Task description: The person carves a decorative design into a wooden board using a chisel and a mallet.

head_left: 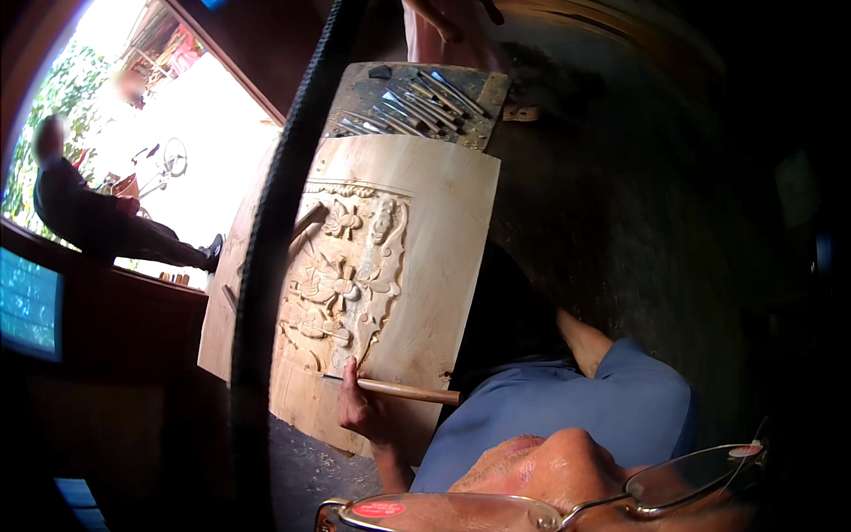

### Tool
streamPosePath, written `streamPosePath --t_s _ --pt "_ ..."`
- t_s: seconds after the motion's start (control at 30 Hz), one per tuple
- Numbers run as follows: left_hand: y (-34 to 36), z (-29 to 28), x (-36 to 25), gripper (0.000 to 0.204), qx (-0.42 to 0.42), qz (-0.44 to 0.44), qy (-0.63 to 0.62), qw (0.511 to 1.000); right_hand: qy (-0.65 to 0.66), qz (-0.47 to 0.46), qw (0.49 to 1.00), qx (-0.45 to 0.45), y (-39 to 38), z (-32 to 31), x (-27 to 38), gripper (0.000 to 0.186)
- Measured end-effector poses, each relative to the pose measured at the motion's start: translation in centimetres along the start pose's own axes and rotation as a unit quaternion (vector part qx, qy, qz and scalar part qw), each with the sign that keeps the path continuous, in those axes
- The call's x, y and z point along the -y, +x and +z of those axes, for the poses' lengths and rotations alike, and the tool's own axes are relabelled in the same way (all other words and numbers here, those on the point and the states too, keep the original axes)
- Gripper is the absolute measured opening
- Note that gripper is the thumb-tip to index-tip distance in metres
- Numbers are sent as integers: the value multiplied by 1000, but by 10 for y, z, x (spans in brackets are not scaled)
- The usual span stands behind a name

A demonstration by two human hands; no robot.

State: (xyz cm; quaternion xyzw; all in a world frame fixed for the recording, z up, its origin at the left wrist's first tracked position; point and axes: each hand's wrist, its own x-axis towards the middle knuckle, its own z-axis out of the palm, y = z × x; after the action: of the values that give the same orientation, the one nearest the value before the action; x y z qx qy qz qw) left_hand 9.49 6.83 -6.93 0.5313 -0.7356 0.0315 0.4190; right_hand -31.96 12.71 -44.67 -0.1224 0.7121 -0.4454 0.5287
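Note:
My left hand (359, 415) is closed around a carving chisel (408, 390) near its blade end, thumb raised along it. The chisel's wooden handle points right across the board's near part, and its thin blade lies close to the carving's lower edge. Under it is a pale wooden board (448, 239) with a carved relief (328, 284) of figures and leafy shapes inside a wavy border. My right forearm (583, 341) shows beyond the blue sleeve, but the right hand is not visible.
Several chisels (417, 106) lie on a dark worn bench top (355, 84) beyond the board. A wooden tool (308, 220) rests on the board's left, partly behind a black strap (284, 186). A person (80, 208) sits in the bright doorway; another person's clothing (452, 40) shows past the bench.

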Motion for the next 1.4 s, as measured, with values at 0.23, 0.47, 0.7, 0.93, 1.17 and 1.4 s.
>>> streamPosePath --t_s 0.23,0.47,0.7,0.93,1.17,1.4 --pt "-1 3 9 26 39 -9 38 998 -21 -26 999 32 9 18 -30 37" --pt "5 -1 -1 26 6 -11 93 996 -156 -404 892 -124 -77 42 136 20" --pt "-12 17 4 26 -26 -28 41 998 -186 -607 772 5 -183 54 286 1" --pt "6 -25 7 48 49 -26 99 994 -106 -664 694 258 -259 183 307 34" --pt "31 -59 -28 37 30 -53 69 996 -151 -661 608 413 -323 214 315 61" --pt "15 -65 -30 43 16 -53 24 998 -207 -666 594 401 -342 213 314 56"
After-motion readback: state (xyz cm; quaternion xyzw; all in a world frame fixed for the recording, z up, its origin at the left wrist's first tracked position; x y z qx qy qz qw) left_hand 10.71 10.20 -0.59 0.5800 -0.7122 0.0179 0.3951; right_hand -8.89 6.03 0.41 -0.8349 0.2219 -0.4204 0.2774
